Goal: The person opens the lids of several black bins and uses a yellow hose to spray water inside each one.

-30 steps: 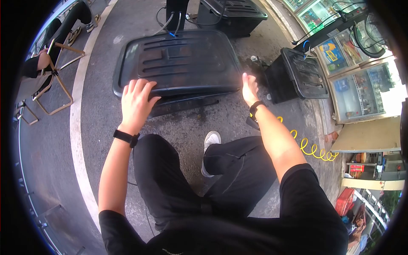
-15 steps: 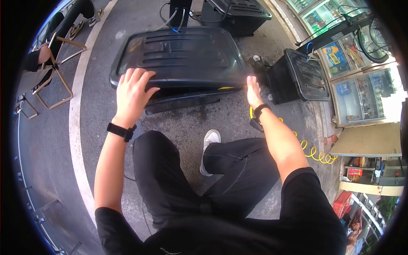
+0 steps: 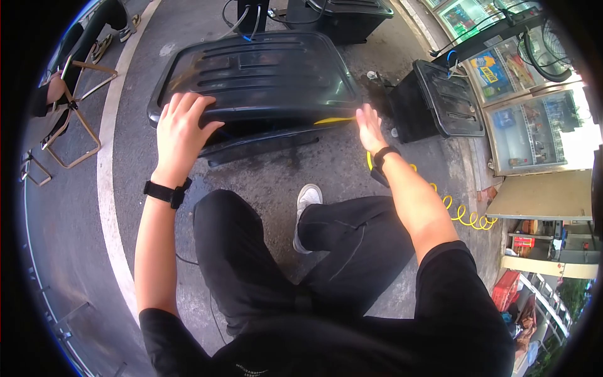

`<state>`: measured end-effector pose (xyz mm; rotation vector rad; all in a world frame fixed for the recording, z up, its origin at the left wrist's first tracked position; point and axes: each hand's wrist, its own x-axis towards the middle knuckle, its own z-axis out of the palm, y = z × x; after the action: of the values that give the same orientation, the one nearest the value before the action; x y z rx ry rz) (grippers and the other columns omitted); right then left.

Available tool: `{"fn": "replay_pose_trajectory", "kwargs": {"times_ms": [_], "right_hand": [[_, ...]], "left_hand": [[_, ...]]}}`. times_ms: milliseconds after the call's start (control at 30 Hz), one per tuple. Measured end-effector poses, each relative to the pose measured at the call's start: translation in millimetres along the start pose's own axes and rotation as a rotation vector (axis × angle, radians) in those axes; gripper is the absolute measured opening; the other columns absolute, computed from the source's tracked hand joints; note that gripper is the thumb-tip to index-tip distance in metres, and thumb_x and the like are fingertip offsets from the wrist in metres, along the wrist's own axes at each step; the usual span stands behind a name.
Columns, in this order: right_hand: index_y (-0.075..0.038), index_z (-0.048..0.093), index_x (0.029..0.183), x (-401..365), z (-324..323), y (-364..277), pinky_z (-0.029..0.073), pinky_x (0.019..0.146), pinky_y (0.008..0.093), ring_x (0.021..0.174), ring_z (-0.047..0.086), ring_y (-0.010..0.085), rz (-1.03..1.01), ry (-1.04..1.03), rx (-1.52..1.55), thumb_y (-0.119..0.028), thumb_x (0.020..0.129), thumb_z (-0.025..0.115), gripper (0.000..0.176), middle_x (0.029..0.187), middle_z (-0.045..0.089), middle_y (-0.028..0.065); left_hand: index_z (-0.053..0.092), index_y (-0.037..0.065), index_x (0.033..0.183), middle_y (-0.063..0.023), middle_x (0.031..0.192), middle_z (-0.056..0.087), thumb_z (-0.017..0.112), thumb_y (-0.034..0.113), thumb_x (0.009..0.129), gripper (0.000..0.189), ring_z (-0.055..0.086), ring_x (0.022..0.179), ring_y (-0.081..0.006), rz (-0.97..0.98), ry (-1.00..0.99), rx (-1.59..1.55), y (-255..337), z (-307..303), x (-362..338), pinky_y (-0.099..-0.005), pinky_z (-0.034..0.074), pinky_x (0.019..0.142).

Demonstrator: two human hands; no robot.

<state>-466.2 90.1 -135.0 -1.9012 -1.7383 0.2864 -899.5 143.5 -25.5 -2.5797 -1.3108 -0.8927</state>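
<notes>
A large black ribbed plastic lid (image 3: 270,69) lies tilted on a black storage bin (image 3: 264,143), with a dark gap under its near edge. My left hand (image 3: 179,129) grips the near left edge, fingers on top and thumb below the rim. At the near right corner, my right hand (image 3: 370,129) has its fingers against the lid's edge; its fingertips are partly hidden. A yellow hose (image 3: 333,120) shows under the rim beside my right hand. The bin's inside is mostly hidden by the lid.
Another lidded black bin (image 3: 433,103) stands to the right, and a further one (image 3: 342,22) behind. A coiled yellow hose (image 3: 465,217) lies on the ground at right, near glass-door fridges (image 3: 534,132). A person's folding stool (image 3: 75,122) is at left.
The gap under the lid's near edge looks wider, and more of the yellow hose shows there. Both hands stay at the lid, shifted slightly left and up in view with it.
</notes>
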Motion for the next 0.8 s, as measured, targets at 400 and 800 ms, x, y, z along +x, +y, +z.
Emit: {"fn": "replay_pose_trajectory", "kwargs": {"times_ms": [400, 800], "right_hand": [[-0.007, 0.061, 0.091, 7.4, -16.8, -31.1, 0.043, 0.079, 0.0436, 0.084, 0.061, 0.0324, -0.252, -0.133, -0.31, -0.037, 0.095, 0.058, 0.031, 0.081, 0.066, 0.0123], [-0.008, 0.063, 0.09, 23.0, -9.8, -62.2, 0.051, 0.065, 0.0472, 0.074, 0.067, 0.0364, -0.158, -0.174, -0.335, -0.04, 0.091, 0.064, 0.032, 0.074, 0.068, 0.0147]], "left_hand": [[0.069, 0.009, 0.104, -0.0044, 0.1, 0.067, 0.081, 0.025, 0.073, 0.037, 0.063, 0.094, -0.0241, 0.068, 0.164, 0.055, -10.2, -15.6, 34.0, -0.034, 0.053, 0.081], [0.069, 0.011, 0.108, -0.0063, 0.098, 0.067, 0.079, 0.031, 0.078, 0.037, 0.064, 0.09, -0.0247, 0.082, 0.2, 0.092, -20.0, -26.5, 61.7, -0.0336, 0.053, 0.08]]}}
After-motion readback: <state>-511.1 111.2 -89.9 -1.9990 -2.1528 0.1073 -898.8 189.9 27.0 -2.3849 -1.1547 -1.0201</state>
